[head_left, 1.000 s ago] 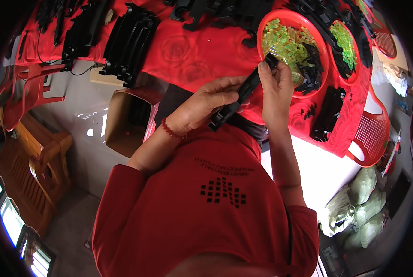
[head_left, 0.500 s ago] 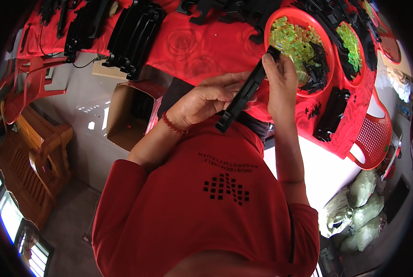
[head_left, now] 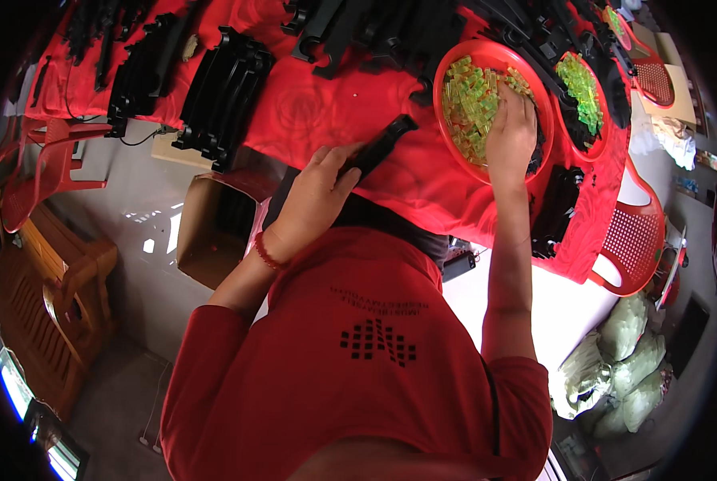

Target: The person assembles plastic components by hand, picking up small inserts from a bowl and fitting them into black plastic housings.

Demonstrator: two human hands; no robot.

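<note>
Black strip (head_left: 382, 147) — in left hand (head_left: 318, 190)
</note>
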